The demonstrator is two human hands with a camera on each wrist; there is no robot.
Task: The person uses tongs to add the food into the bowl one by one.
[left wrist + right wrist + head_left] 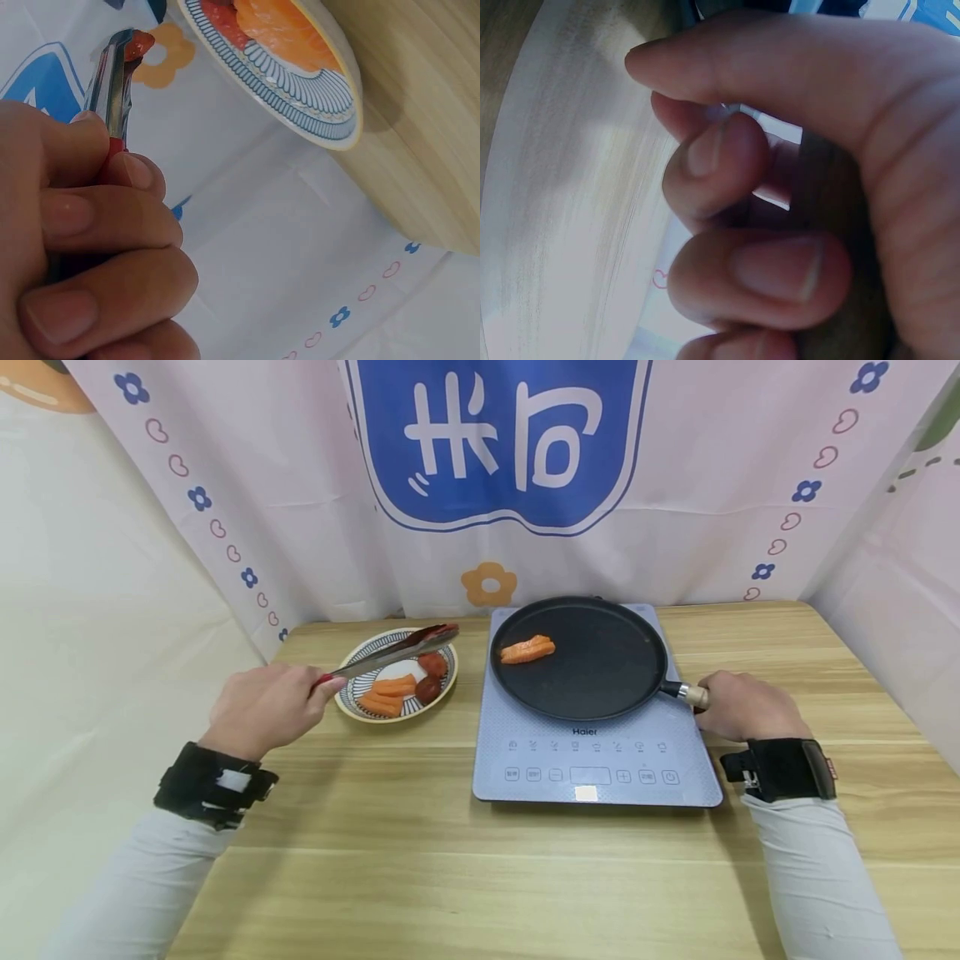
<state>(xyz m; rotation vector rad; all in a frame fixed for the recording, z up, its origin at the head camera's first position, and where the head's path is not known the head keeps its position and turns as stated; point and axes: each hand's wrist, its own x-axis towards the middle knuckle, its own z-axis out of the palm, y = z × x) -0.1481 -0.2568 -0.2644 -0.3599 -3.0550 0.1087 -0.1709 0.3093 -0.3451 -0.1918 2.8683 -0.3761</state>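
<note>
My left hand [268,706] grips a pair of metal tongs [390,653] with red on the handle. The tongs reach over a patterned plate [352,703], and in the left wrist view a small reddish piece of food [139,45] sits at their tips. On the plate lie orange slices [382,703], a white item [402,670] and dark red pieces [428,690]. My right hand [752,706] holds the wooden handle [696,696] of a flat black pan [592,672]. One orange-pink piece of food [527,649] rests at the pan's left side.
Beneath the pan is a pale induction cooktop [540,789] with touch buttons along its front. A printed cloth [315,543] hangs behind the wooden table [420,885], and pale cloth also hangs at both sides. The plate stands left of the cooktop.
</note>
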